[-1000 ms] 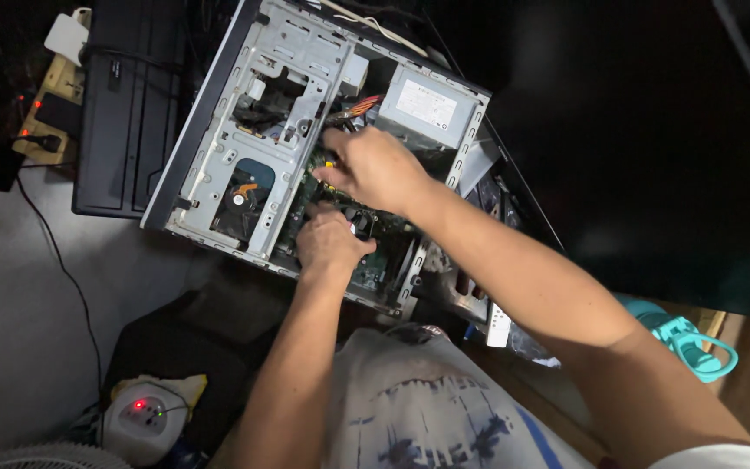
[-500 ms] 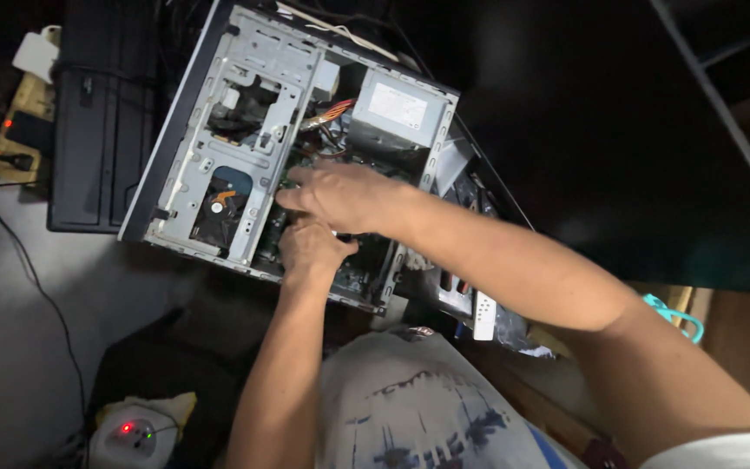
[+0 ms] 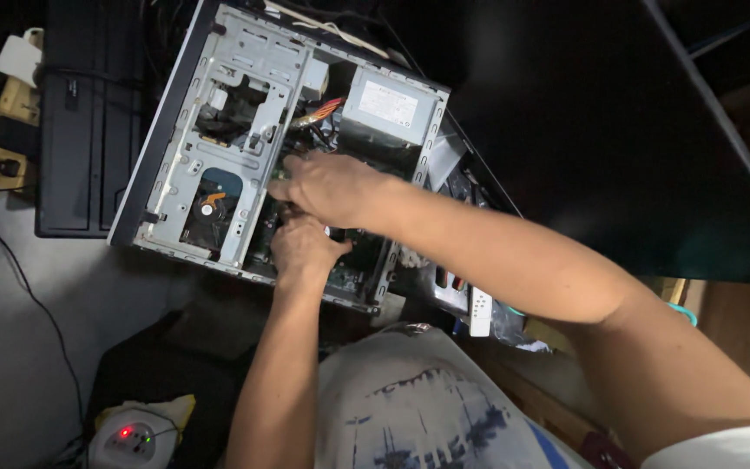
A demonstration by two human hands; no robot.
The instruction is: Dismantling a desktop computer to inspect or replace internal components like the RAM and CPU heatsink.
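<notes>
Both hands reach inside the open computer case (image 3: 219,139) lying on the floor. The right hand (image 3: 327,187) and left hand (image 3: 305,247) curl over the green board (image 3: 353,269); what they grip is hidden. The board looks thin and easy to break, so hold its edges.

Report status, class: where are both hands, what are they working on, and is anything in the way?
Left hand and right hand both inside the open computer case, over the circuit board; grip hidden. Cable bundle beside the right hand.

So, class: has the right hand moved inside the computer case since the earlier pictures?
No: the right hand stays just below the grey power supply.
</notes>
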